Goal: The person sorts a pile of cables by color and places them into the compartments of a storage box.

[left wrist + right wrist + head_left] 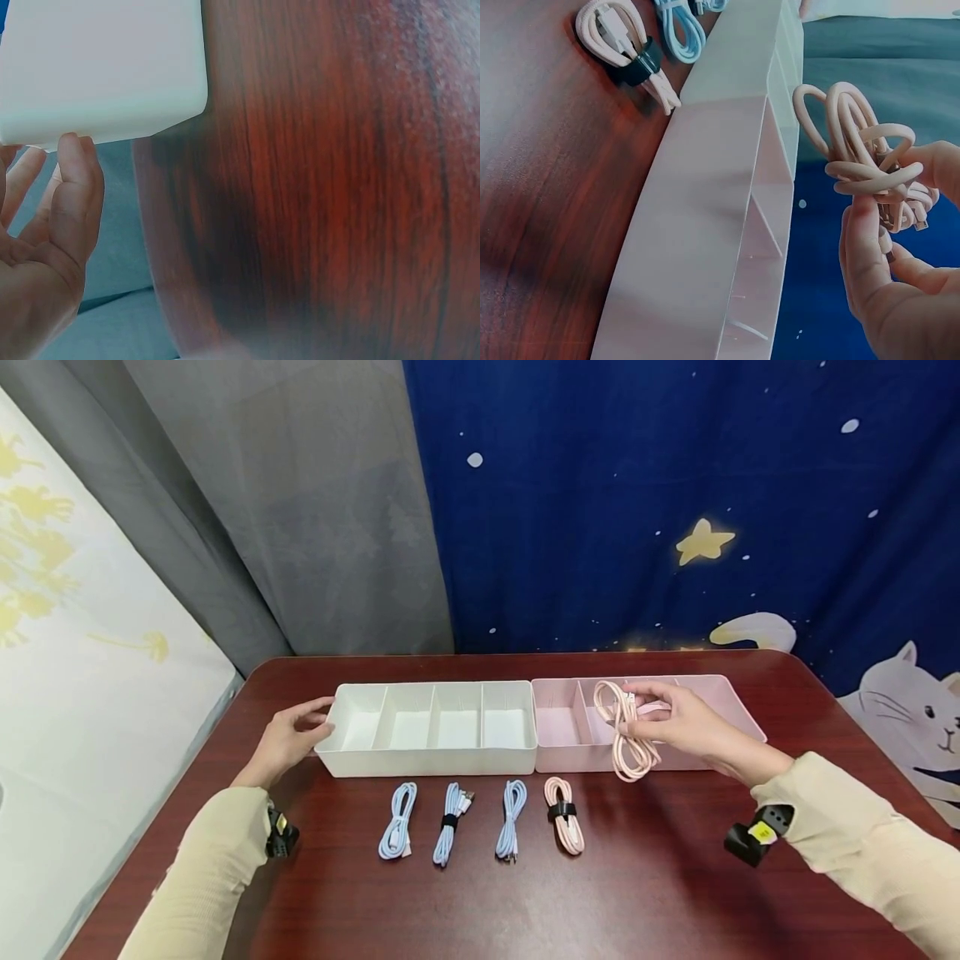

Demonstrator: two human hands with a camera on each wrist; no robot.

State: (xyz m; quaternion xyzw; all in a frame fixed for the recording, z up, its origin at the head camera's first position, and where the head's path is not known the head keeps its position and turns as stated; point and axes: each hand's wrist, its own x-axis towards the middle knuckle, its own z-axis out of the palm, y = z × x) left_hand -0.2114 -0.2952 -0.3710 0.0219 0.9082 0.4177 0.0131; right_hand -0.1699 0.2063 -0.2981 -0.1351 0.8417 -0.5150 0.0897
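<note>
My right hand [678, 722] pinches a coiled pink charging cable [870, 150] between thumb and fingers. The coil hangs over the front wall of the pink divided box [558, 714], hiding part of its compartments. At the other end, my left hand [288, 739] rests its fingertips against the left end wall of the white divided box [423, 762]. In the left wrist view its fingers [73, 187] are fairly straight along that wall. The two boxes stand end to end, touching.
In front of the boxes lie a loosely coiled blue cable [397, 822], a blue cable with a black strap [447, 827], another blue cable [511, 822] and a strapped pink cable [564, 818]. The brown table [465, 914] ends at curtains [600, 510] behind.
</note>
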